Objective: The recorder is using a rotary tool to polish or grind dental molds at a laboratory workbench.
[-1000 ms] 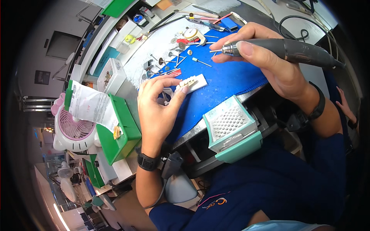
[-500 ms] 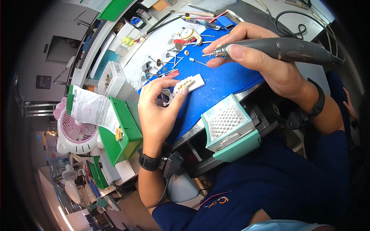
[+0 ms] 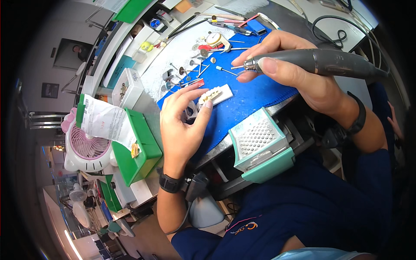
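My left hand (image 3: 184, 123) pinches a small dental model (image 3: 209, 96) with a row of white teeth, thumb on the near side and fingers behind. A flat white block (image 3: 223, 93) lies against the model's right end. A dark grey dental handpiece (image 3: 299, 62) rests in my right hand (image 3: 303, 82), thumb on top and fingers beneath near its metal nose. A short thin shank sticks out of the nose, apart from the model. Just left of it, a teal-tipped bur (image 3: 226, 70) lies on the blue cloth (image 3: 249, 93).
Several burs and discs (image 3: 190, 71) lie beyond the model, with a round dial gauge (image 3: 214, 39) behind. A perforated teal-framed tray (image 3: 258, 134) projects from the bench edge. At left are a green bin (image 3: 145, 149) with a paper over it and a pink-white fan (image 3: 89, 145).
The whole scene has shifted slightly right and down in view. Both hands keep their holds on the dental model and the handpiece, with little other movement.
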A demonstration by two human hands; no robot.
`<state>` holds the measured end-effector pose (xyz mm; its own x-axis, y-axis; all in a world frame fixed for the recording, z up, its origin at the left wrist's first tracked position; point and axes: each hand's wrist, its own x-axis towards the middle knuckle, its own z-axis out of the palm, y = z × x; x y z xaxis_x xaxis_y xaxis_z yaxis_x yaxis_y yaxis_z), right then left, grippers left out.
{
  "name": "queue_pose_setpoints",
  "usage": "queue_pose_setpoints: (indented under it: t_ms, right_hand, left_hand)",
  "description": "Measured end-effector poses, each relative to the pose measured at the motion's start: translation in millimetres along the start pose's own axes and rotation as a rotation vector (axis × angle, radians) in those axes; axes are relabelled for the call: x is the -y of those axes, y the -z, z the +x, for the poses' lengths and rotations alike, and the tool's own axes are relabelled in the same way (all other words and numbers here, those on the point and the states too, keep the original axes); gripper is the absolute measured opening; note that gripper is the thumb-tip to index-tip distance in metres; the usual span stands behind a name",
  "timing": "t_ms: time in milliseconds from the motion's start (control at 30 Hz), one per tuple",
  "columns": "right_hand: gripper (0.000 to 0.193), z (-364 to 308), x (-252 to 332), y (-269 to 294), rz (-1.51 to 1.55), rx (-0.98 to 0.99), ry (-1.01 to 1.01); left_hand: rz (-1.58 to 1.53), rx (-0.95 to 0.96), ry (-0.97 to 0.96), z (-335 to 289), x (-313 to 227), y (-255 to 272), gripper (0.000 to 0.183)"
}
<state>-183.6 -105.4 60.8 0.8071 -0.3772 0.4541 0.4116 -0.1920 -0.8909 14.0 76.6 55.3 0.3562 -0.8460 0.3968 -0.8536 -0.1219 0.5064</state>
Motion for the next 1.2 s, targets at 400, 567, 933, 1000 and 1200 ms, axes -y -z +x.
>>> queue_pose_setpoints:
  t_ms: [400, 567, 933, 1000, 1200]
  right_hand:
    - [0.027, -0.2, 12.2, -2.3, -0.037, 0.051, -0.103]
    - [0.027, -0.9, 12.3, -6.1, 0.06, 0.039, -0.11]
    - [0.024, -0.5, 12.2, -7.0, 0.141, 0.022, -0.108]
    - [0.024, -0.6, 14.0, -8.0, 0.123, 0.015, -0.11]
    - [0.018, -0.9, 14.6, -3.4, 0.093, 0.026, -0.121]
  left_hand:
    - [0.019, -0.035, -0.081, -0.4, 1.7, 1.7, 0.021]
    - [0.045, -0.048, -0.046, -0.8, -2.6, 5.1, 0.018]
    - [0.247, -0.124, -0.103, -6.1, -17.1, 15.8, 0.021]
    - [0.369, -0.076, -0.193, -7.0, -21.3, 21.1, 0.021]
    - [0.517, -0.097, -0.33, -11.4, -28.4, 19.9, 0.022]
